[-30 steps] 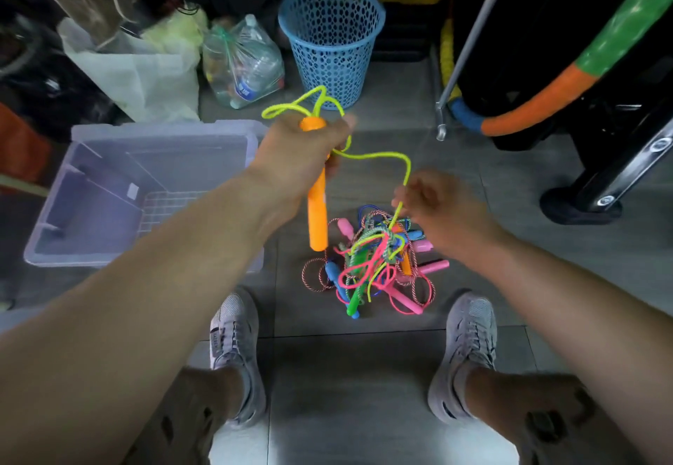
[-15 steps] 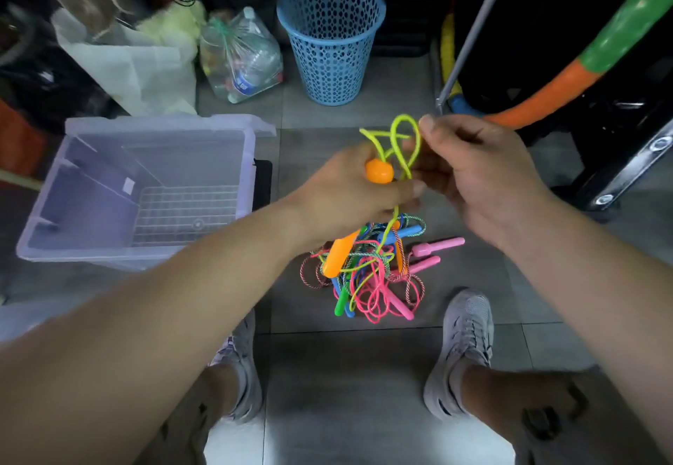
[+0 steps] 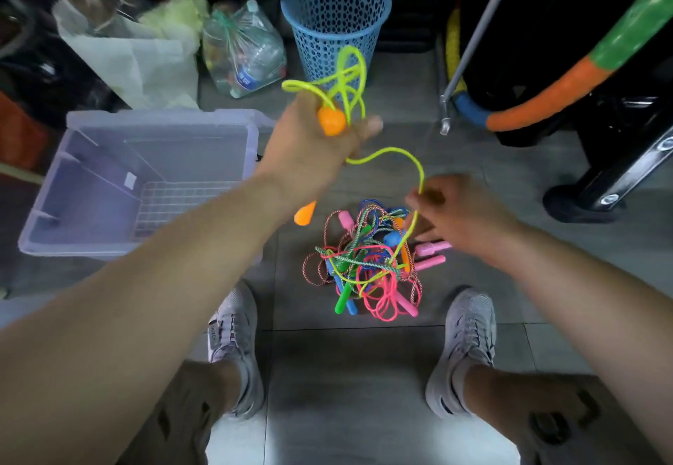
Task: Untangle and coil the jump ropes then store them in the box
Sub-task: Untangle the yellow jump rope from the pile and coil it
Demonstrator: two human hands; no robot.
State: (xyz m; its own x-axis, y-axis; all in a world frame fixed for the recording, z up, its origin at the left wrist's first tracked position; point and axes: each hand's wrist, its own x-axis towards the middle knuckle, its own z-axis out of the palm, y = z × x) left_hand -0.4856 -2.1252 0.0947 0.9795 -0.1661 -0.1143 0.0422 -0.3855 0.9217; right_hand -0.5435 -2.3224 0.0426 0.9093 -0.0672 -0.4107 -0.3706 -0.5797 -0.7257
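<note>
My left hand (image 3: 313, 151) is raised in the middle of the view, shut on an orange jump-rope handle (image 3: 330, 121) with several loops of its yellow-green cord (image 3: 349, 82) gathered above the fist. The cord runs down in an arc to my right hand (image 3: 459, 213), which pinches it just above the pile. The tangled pile of jump ropes (image 3: 368, 264), pink, blue, green and braided, lies on the floor between my shoes. A clear plastic box (image 3: 160, 126) stands open at the left with nothing in it.
A blue mesh basket (image 3: 335, 20) stands at the back, a bag of plastic bottles (image 3: 244, 53) beside it. White bags lie at back left. A metal pole (image 3: 473, 42) and a foam-padded dark frame (image 3: 568, 75) stand at the right. My shoes (image 3: 233, 348) flank the pile.
My right hand left the loops by my left hand and dropped to the cord just above the pile. My left hand rose slightly with the handle and the gathered loops.
</note>
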